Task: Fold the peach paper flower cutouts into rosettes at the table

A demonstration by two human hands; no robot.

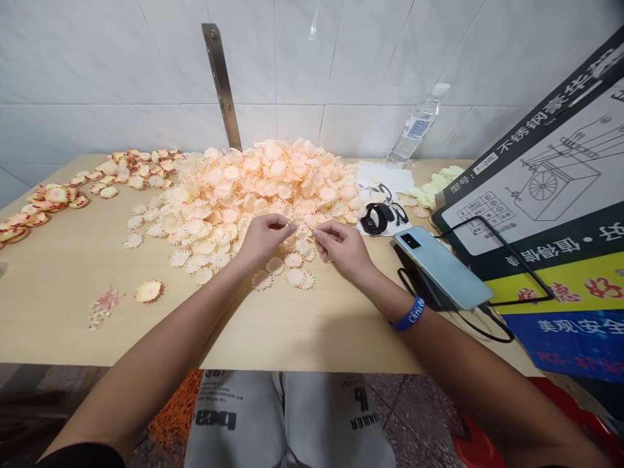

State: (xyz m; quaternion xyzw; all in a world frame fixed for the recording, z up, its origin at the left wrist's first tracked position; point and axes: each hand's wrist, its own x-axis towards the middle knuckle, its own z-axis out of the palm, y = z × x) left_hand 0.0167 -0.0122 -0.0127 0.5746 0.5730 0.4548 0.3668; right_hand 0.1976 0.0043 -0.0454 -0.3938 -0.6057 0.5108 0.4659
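Tan surface [292, 331] has scalloped-disc pile [273, 185] ahead, left hand [267, 239] nearer its middle than right hand [345, 250], both pinched narrow, contents unclear.

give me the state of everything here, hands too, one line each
left hand, fingertips pinched, contents unclear
right hand, fingertips pinched, contents unclear
pale scalloped discs, heaped loose
red-edged discs, mostly clustered together
bottle, capped
phone, camera side up, plugged in
wristband, worn
black strap, looped
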